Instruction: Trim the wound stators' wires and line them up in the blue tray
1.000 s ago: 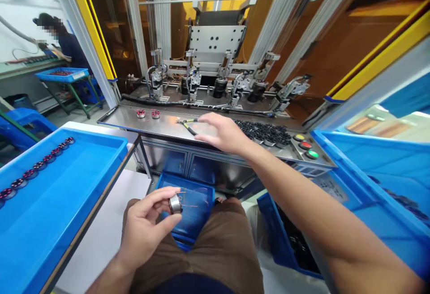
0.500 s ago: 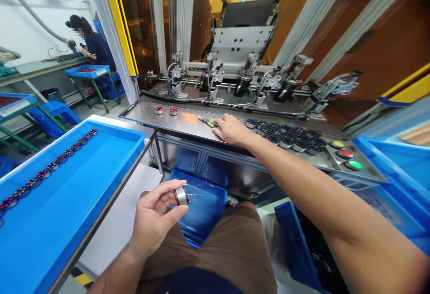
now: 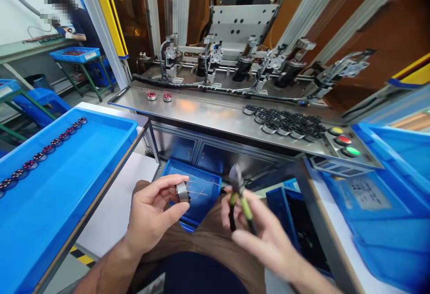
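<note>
Between the thumb and fingers of my left hand [image 3: 154, 209] is a round metal motor part [image 3: 182, 192], with thin copper wires sticking out to the right. My right hand [image 3: 258, 227] holds cutting pliers [image 3: 240, 195] with yellow-green and black handles, jaws pointing up; they are blurred by motion. The pliers are to the right of the part and apart from it. Two red-wound motor parts [image 3: 167, 97] sit on the metal ledge [image 3: 201, 117] of the machine. A pile of black-wound parts [image 3: 289, 121] lies at the ledge's right.
On the left, a blue tray [image 3: 77, 173] holds a row of wound parts. Yellow, red and green buttons [image 3: 352, 151] sit at the ledge's right end. Below are a blue bin [image 3: 204, 195] and, at right, blue crates [image 3: 386, 222]. A person [image 3: 83, 21] works at the far left.
My right hand has lifted the pliers off the ledge and brought them down near my left hand. My left hand still holds the part. The view has tilted down somewhat.
</note>
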Tool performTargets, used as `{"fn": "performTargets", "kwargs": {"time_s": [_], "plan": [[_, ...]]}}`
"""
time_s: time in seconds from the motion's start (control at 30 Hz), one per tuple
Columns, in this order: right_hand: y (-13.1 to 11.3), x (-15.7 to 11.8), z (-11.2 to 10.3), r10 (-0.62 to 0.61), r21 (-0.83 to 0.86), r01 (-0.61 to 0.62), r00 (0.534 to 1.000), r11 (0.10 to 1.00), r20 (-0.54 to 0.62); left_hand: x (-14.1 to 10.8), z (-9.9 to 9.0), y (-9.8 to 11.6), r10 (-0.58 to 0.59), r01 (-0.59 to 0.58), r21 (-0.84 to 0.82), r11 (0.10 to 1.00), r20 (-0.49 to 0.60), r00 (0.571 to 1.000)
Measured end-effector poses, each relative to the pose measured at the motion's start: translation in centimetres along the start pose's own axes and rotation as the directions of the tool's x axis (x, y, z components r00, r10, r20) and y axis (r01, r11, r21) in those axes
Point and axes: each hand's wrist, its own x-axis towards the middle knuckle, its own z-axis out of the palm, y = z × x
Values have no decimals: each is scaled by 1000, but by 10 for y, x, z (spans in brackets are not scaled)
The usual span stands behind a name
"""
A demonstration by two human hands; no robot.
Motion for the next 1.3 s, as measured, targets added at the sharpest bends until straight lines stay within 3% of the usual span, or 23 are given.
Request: {"fn": "performTargets", "kwargs": {"time_s": [0.07, 0.13, 0.47, 1.03, 1.3], "plan": [[11, -28, 18, -30, -122, 32, 999, 992, 18, 3, 5, -2, 9, -9, 9, 1000, 25, 1000], [16, -37, 27, -89, -208, 98, 995, 973, 49, 5, 11, -5, 6, -7, 19, 1000, 52, 999], [12, -22, 32, -178, -198, 199, 977, 960, 117, 0, 20, -5, 9, -12, 35, 999, 89, 996], [15, -27, 37, -242, -306, 237, 970, 922, 22, 1, 20, -7, -23, 23, 1, 1000, 83, 996], [6, -20, 37, -274, -305, 270, 961, 913, 29, -3, 23, -6, 104, -107, 69, 992, 46, 994]]}}
